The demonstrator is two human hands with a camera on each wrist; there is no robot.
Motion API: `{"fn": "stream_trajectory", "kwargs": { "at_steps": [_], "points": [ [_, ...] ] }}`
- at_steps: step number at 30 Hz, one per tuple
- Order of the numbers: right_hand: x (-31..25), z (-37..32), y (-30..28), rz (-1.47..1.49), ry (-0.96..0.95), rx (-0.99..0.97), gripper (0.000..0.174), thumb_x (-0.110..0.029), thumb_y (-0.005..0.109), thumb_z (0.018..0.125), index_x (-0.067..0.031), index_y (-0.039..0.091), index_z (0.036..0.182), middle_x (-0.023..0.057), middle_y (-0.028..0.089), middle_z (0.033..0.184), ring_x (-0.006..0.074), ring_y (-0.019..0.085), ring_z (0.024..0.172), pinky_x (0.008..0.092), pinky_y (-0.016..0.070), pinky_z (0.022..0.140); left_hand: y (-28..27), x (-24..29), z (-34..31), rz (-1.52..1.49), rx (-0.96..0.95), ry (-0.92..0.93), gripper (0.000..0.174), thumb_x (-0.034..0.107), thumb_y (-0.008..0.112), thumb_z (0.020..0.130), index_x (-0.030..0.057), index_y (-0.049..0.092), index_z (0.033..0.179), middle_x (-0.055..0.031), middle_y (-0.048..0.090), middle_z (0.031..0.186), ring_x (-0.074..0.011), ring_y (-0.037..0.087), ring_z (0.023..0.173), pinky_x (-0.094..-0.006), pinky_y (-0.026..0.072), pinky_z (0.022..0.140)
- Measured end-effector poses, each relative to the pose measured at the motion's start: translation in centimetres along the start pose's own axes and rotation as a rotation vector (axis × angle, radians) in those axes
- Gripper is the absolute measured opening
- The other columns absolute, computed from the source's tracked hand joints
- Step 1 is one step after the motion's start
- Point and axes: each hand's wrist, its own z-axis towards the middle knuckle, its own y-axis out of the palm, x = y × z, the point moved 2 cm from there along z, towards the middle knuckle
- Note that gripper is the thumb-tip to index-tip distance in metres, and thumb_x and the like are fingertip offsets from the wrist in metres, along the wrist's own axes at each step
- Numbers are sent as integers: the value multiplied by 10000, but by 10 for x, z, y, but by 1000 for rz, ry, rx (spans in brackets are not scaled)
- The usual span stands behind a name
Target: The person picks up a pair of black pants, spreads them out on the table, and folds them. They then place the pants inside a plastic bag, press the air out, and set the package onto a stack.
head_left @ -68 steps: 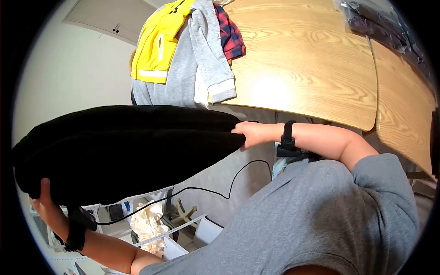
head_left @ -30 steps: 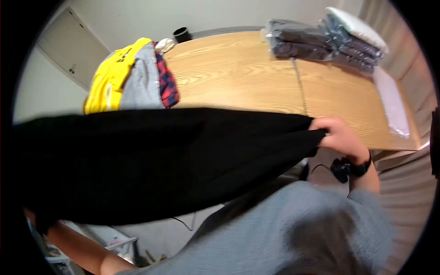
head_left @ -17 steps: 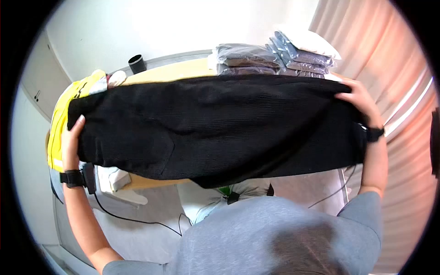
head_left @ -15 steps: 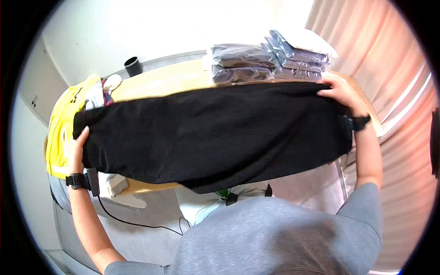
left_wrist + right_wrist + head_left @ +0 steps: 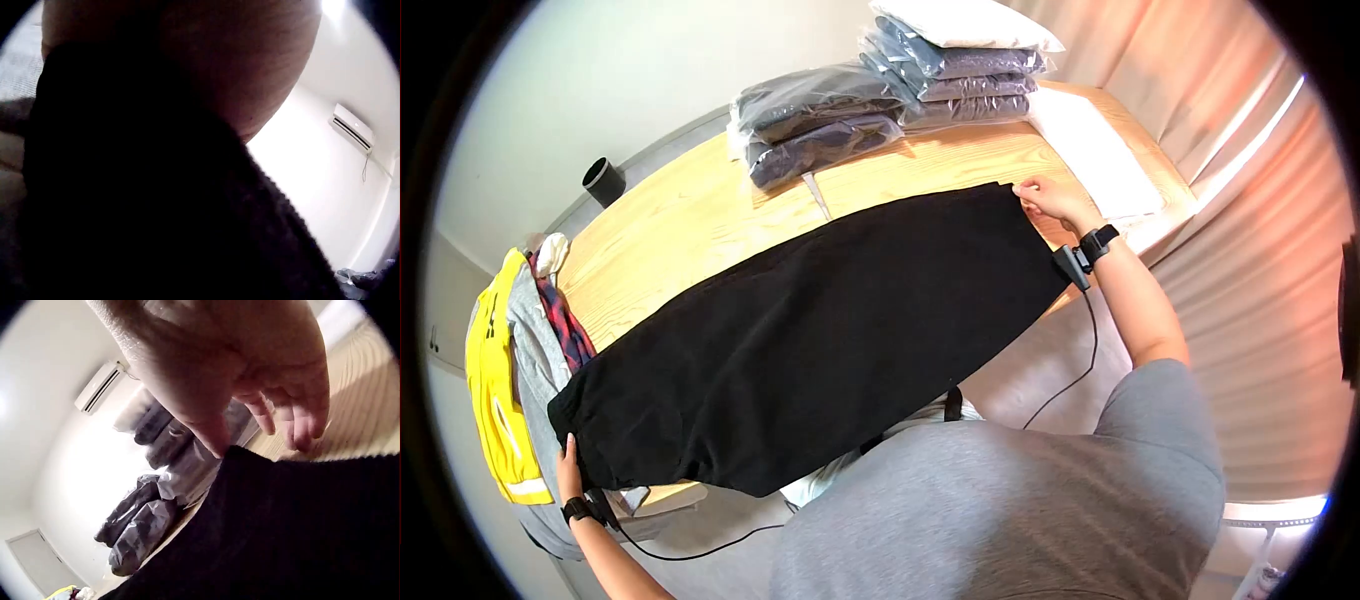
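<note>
Black trousers [image 5: 800, 350], doubled lengthwise, stretch across the wooden table in the head view, their wide end at the left and narrower leg end at the upper right. My left hand [image 5: 570, 475] grips the wide end, thumb on top and fingers hidden beneath. At the far corner of the leg end, my right hand [image 5: 1055, 203] pinches the cloth. In the right wrist view its thumb meets the corner of the black fabric [image 5: 300, 519], with the other fingers low over the wood. Dark cloth [image 5: 156, 187] fills most of the left wrist view.
Bagged folded clothes [image 5: 820, 120] stand in stacks at the back of the table [image 5: 670, 250]. A white flat sheet [image 5: 1095, 150] lies at right. Yellow [image 5: 495, 380], grey and plaid garments hang over the left edge. A black cup [image 5: 604, 182] stands behind; a curtain [image 5: 1250, 330] borders the right.
The trousers swing from the left, in front of the body, to over the table. They now lie lower and flatter, slanting up to the right, with both hands still at their ends.
</note>
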Motion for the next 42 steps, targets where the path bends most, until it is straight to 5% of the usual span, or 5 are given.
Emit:
{"fn": "stream_trajectory", "kwargs": {
  "at_steps": [9,14,26,34,42],
  "points": [
    [-26,26,34,249,134,-115,351,-335,625,879,0,651,979,76,654,845,144,573,696,269,451,615,1,9,-10,140,72,82,714,544,492,894,-123,535,1146,-290,594,1103,-388,565,1035,-392,419,898],
    [-23,29,4,-371,-267,230,460,-390,605,872,60,660,955,192,670,819,247,641,790,365,483,727,-1,24,-19,103,149,101,666,497,520,900,-124,537,1139,-279,605,1077,-365,576,1013,-387,421,894],
    [23,47,-58,-134,-221,270,222,-174,746,746,-11,643,857,25,601,741,116,539,667,246,440,624,61,156,-28,592,523,379,463,176,655,806,11,511,1215,-238,532,1197,-393,504,1110,-433,411,946],
    [15,30,-59,257,-137,-72,295,-143,715,770,-83,602,1036,-20,591,858,67,505,724,192,390,661,119,307,-75,89,-288,830,305,108,556,874,4,550,1161,-184,586,1145,-315,519,1137,-344,384,977],
    [48,53,-59,344,-31,-189,244,-109,647,841,-87,565,1071,-21,558,884,78,524,811,211,439,747,183,323,-49,153,-283,872,193,87,604,839,-15,594,1002,-169,632,1006,-294,599,951,-343,457,857]
  ]
}}
